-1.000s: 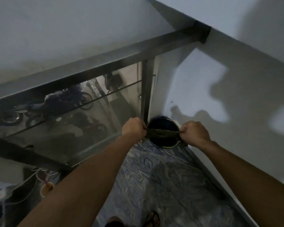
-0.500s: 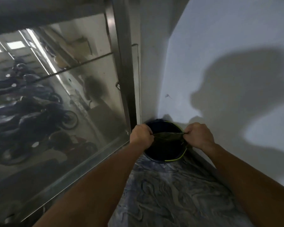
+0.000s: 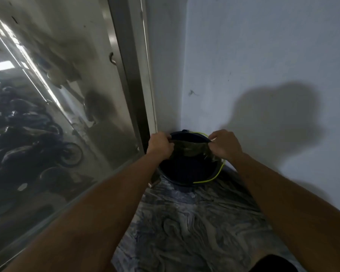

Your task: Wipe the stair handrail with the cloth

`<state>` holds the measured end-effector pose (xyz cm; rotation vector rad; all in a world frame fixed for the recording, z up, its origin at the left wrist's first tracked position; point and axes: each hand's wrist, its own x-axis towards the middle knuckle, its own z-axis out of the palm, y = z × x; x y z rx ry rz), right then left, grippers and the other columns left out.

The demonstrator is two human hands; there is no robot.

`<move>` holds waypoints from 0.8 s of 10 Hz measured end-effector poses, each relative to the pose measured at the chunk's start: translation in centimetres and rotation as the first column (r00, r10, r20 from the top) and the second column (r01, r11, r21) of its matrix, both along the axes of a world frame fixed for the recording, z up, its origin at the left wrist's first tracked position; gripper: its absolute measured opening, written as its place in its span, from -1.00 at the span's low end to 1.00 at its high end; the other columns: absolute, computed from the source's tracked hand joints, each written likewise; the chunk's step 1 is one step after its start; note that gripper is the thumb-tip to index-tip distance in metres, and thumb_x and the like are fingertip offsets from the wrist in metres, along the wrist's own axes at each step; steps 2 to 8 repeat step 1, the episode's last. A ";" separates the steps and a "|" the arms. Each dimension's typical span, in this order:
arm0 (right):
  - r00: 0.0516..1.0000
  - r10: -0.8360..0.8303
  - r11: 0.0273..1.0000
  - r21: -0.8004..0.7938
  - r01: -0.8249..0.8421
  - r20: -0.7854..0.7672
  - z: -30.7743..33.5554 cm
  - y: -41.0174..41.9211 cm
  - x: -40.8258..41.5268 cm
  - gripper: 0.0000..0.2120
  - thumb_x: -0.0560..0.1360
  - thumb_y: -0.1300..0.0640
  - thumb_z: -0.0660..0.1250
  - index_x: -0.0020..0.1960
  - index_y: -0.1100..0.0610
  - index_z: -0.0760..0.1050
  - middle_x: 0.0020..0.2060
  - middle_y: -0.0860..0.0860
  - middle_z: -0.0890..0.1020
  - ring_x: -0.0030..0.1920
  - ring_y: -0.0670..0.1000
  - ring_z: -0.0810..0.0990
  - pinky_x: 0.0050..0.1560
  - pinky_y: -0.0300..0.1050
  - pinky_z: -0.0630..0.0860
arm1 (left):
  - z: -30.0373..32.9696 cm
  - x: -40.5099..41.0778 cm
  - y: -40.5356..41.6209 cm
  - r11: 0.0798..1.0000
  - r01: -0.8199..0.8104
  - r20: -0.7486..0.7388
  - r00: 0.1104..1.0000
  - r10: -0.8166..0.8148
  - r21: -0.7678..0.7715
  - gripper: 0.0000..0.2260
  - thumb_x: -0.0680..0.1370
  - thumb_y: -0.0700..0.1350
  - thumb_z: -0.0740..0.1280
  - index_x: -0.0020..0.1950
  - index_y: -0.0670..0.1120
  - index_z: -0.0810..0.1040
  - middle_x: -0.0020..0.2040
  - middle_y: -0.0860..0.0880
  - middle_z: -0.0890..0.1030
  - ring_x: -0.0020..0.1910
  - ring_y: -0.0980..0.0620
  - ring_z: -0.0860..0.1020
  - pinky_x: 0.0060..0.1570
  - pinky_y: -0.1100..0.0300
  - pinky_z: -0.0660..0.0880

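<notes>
A dark olive cloth [image 3: 190, 149] is stretched between both my hands above a dark bucket [image 3: 185, 173] with a yellow-green handle. My left hand [image 3: 160, 145] grips the cloth's left end and my right hand [image 3: 225, 144] grips its right end, both fists closed. The bucket stands in the corner where the white wall meets the metal post [image 3: 133, 79] of the stair railing. The top handrail is out of view.
A glass railing panel [image 3: 53, 124] fills the left side, with parked motorcycles [image 3: 33, 146] visible below through it. A white wall [image 3: 263, 65] closes the right side. The marbled grey floor [image 3: 194, 228] runs narrow between glass and wall.
The view has tilted down and closer to the corner, so the top handrail has left the frame. My hands have spread the cloth wider over the bucket.
</notes>
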<state>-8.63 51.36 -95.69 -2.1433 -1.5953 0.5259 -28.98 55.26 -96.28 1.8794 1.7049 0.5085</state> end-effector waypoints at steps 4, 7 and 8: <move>0.999 0.006 0.997 -0.076 -0.009 -0.031 -0.9 -1.0 0.7 -0.81 0.38 0.19 0.32 -0.05 0.05 0.61 -0.02 0.13 0.67 0.02 0.15 0.64 0.12 -0.02 0.57 | -1.0 -1.7 -0.6 0.998 0.036 -0.051 0.998 -0.038 -0.048 -0.71 0.47 -0.08 0.40 0.15 -0.15 0.61 0.08 -0.17 0.65 0.05 -0.10 0.60 0.06 0.11 0.51; 0.999 0.006 0.997 -0.076 -0.009 -0.031 -0.9 -1.0 0.7 -0.81 0.38 0.19 0.32 -0.05 0.05 0.61 -0.02 0.13 0.67 0.02 0.15 0.64 0.12 -0.02 0.57 | -1.0 -1.7 -0.6 0.998 0.036 -0.051 0.998 -0.038 -0.048 -0.71 0.47 -0.08 0.40 0.15 -0.15 0.61 0.08 -0.17 0.65 0.05 -0.10 0.60 0.06 0.11 0.51; 0.999 0.006 0.997 -0.076 -0.009 -0.031 -0.9 -1.0 0.7 -0.81 0.38 0.19 0.32 -0.05 0.05 0.61 -0.02 0.13 0.67 0.02 0.15 0.64 0.12 -0.02 0.57 | -1.0 -1.7 -0.6 0.998 0.036 -0.051 0.998 -0.038 -0.048 -0.71 0.47 -0.08 0.40 0.15 -0.15 0.61 0.08 -0.17 0.65 0.05 -0.10 0.60 0.06 0.11 0.51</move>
